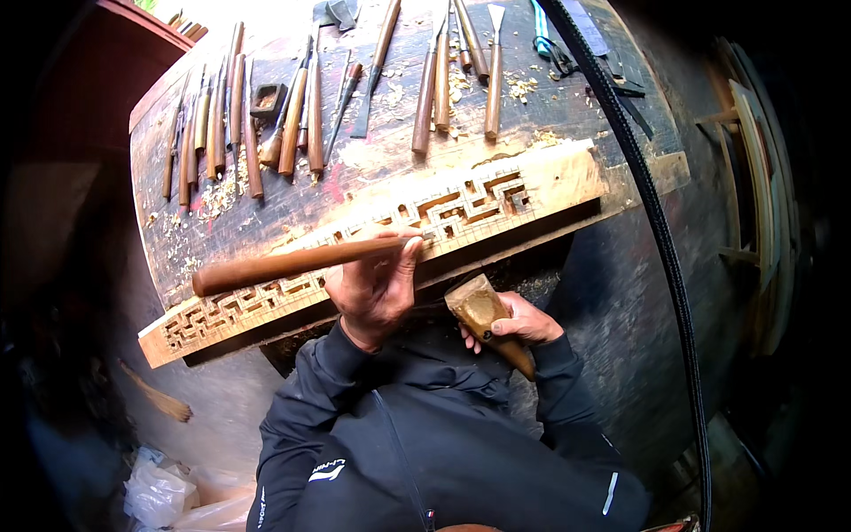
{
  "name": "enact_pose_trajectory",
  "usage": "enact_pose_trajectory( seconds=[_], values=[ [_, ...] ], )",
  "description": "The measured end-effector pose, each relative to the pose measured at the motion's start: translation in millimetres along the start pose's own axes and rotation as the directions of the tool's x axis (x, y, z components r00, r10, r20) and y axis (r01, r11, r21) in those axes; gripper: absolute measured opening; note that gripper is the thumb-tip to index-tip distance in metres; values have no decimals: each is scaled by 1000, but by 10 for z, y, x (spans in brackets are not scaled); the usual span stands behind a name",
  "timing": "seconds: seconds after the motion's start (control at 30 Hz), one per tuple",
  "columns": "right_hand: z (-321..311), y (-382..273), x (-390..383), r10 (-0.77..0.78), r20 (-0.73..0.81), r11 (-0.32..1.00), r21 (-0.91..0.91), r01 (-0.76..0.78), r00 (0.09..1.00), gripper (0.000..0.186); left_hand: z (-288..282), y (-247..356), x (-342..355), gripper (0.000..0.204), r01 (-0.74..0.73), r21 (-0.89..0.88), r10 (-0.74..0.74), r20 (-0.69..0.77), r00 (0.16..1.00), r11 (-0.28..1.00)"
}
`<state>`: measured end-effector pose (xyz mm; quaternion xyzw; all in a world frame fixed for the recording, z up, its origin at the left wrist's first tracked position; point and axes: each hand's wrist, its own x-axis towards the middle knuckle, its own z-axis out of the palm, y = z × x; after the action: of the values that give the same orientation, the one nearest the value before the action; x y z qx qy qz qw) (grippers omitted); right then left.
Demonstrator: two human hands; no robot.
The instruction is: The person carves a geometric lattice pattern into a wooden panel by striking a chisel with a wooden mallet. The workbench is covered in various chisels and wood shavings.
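My left hand (377,297) is closed round the lower end of a chisel (275,266) with a long brown wooden handle. The handle slants out to the left, and the blade end points at the carving; its exact contact is hard to see. Beneath it lies a long pale wooden board (567,177) cut with an angular fretwork pattern and marked with a drawn grid. Low in front of me, right of the left hand and apart from the board, my right hand (529,321) grips a wooden mallet (479,306) with a blocky head.
Several wood-handled chisels (292,129) lie across the worn workbench (381,155), with more chisels (494,89) at the far middle. Shavings (217,199) are scattered about. A black cable (647,191) crosses the right side. A brush (164,399) and plastic bags (160,488) are lower left.
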<state>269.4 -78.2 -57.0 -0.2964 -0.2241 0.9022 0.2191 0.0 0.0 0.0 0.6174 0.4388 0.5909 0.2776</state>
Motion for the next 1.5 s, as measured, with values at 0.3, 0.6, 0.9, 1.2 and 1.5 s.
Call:
enact_pose_trajectory(
  seconds=[0.3,0.6,0.9,1.2,1.5],
  values=[
    [-48,-26,-16,-2,25,1000,-2,2,1000,77,28,-7,-54,35,0,-15,1,40,999,1000],
    [-77,4,-17,7,37,1000,22,-8,999,78,16,82,63,23,-15,65,11,67,998,998],
    [-80,15,-17,-2,40,1000,26,1,999,78,-5,44,28,25,19,53,-24,92,995,998],
    [-86,20,-17,1,38,1000,28,-3,999,78,-14,15,17,27,1,58,-7,98,995,998],
    [-108,50,-16,0,39,999,38,-2,999,78,-20,50,40,23,-5,133,-12,120,993,991]
  ],
)
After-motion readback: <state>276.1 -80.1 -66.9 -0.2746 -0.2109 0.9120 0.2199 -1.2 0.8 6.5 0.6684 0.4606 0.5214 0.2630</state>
